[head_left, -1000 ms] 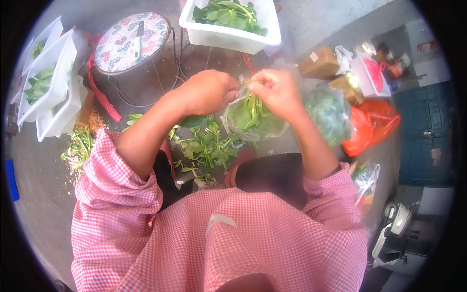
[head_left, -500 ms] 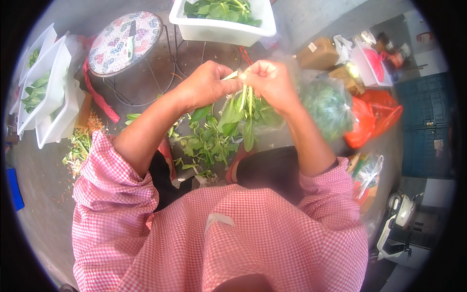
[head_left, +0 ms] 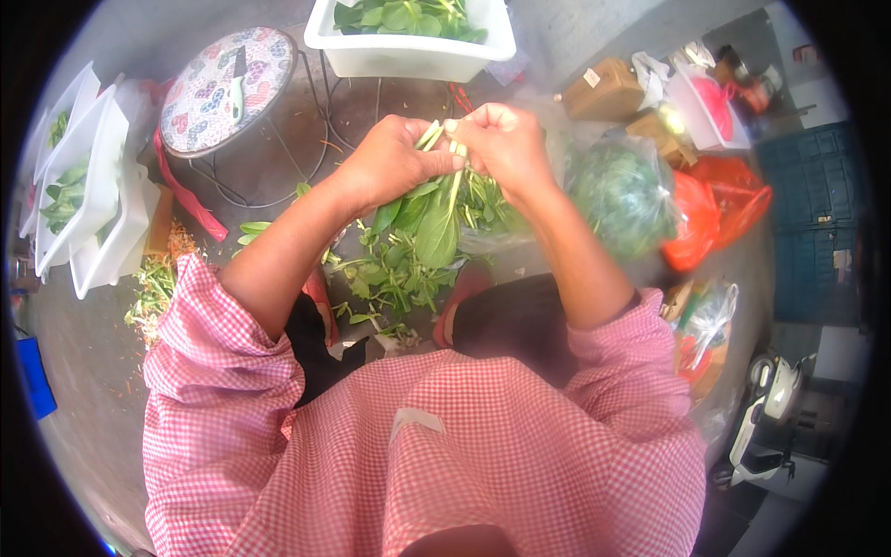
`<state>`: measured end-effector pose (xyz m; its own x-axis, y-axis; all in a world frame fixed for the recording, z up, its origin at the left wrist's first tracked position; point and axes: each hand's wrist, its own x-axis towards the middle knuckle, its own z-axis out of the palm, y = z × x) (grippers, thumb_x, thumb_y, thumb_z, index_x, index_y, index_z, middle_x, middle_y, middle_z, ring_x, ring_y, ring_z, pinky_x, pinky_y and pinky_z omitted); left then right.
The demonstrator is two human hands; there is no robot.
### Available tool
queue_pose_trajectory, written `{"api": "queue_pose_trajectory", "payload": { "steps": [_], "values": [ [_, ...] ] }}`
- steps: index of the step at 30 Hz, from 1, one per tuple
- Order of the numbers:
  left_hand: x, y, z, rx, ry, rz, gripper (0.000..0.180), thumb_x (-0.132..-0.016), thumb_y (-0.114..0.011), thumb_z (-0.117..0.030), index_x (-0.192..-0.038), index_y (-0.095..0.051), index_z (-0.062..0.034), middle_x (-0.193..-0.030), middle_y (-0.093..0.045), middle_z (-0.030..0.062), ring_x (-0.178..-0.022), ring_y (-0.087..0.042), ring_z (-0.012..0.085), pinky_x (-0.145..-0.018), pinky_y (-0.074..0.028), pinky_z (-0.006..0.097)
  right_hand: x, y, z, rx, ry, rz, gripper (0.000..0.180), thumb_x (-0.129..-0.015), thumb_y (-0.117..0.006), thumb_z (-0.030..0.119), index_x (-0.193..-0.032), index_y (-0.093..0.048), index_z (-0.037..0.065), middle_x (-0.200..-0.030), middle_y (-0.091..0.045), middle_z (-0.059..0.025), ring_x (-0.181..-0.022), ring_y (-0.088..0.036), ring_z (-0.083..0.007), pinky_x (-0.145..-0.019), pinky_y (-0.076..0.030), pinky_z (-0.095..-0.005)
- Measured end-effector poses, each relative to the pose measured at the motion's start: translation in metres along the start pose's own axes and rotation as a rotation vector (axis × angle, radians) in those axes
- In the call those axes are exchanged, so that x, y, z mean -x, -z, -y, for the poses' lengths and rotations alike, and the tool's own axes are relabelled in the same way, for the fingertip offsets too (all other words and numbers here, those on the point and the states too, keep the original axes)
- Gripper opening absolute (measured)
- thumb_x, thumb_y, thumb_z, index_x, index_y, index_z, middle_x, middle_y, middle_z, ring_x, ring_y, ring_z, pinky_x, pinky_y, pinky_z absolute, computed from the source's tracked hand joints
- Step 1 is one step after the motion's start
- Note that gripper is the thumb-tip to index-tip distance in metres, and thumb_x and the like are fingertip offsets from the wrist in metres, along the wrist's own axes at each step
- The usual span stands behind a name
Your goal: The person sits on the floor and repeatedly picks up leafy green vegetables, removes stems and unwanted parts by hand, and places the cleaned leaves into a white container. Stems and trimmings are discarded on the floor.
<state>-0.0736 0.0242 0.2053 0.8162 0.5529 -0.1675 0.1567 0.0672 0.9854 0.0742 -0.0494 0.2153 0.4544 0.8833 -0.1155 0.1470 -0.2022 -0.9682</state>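
My left hand (head_left: 397,165) is closed around pale stems of leafy greens (head_left: 436,238), whose broad leaves hang below it. Fingers of my right hand (head_left: 510,150) pinch the stem ends right beside the left thumb; the fingertips of the two hands nearly meet. Beneath them, between my feet, a loose pile of leaves and trimmings (head_left: 399,278) lies on the floor. Beyond my hands stands a white plastic tub (head_left: 408,61) with similar green leaves inside.
A knife (head_left: 238,96) lies on a round patterned stool (head_left: 190,116) at the far left. White crates (head_left: 100,190) with greens lean left, near vegetable scraps (head_left: 148,297). On the right are a clear bag of greens (head_left: 620,200), red bags (head_left: 719,218) and a cardboard box (head_left: 601,90).
The held stems have shifted between my fingers, and a broad leaf now hangs more to the left. My right hand has moved slightly left and up. The view has turned a little.
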Motion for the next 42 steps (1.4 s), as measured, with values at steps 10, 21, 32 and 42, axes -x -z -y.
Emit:
{"api": "queue_pose_trajectory", "payload": {
  "steps": [10,21,32,42],
  "values": [
    [-0.007,0.020,0.011,-0.197,-0.028,0.285,0.022,-0.079,-0.072,-0.020,-0.089,-0.069,-0.0017,-0.076,-0.064,0.0009,-0.071,-0.053,0.0089,-0.070,-0.044,0.026,-0.004,0.016,-0.011,0.337,0.222,0.310,0.016,-0.076,-0.069,0.010,-0.068,-0.058,0.004,-0.061,-0.055,0.0026,-0.052,-0.044,-0.0026,-0.045,-0.033,-0.0194],
    [-0.001,0.032,-0.004,-0.064,0.130,0.404,0.021,-0.083,-0.068,-0.024,-0.088,-0.065,-0.0043,-0.073,-0.057,-0.0033,-0.070,-0.050,0.0065,-0.065,-0.041,0.023,0.002,0.022,-0.007,0.044,0.043,0.337,0.018,-0.074,-0.073,0.014,-0.070,-0.060,0.003,-0.060,-0.056,0.0005,-0.048,-0.046,-0.0049,-0.043,-0.035,-0.0205],
    [0.008,-0.007,0.002,0.254,0.126,0.144,0.022,-0.093,-0.050,-0.026,-0.097,-0.056,-0.0044,-0.081,-0.060,0.0030,-0.072,-0.055,0.0106,-0.066,-0.046,0.025,-0.006,-0.002,-0.011,0.025,0.086,-0.094,0.024,-0.077,-0.073,0.016,-0.066,-0.054,0.006,-0.058,-0.054,0.0012,-0.047,-0.044,-0.0037,-0.041,-0.035,-0.0203],
    [0.003,0.029,0.006,-0.063,0.156,0.308,0.020,-0.090,-0.059,-0.028,-0.087,-0.059,-0.0077,-0.063,-0.047,-0.0046,-0.056,-0.042,0.0072,-0.052,-0.038,0.025,-0.003,0.001,-0.015,0.117,0.078,0.186,0.026,-0.079,-0.071,0.016,-0.062,-0.053,0.007,-0.058,-0.050,0.0038,-0.049,-0.039,-0.0023,-0.042,-0.029,-0.0197]
  ]
}}
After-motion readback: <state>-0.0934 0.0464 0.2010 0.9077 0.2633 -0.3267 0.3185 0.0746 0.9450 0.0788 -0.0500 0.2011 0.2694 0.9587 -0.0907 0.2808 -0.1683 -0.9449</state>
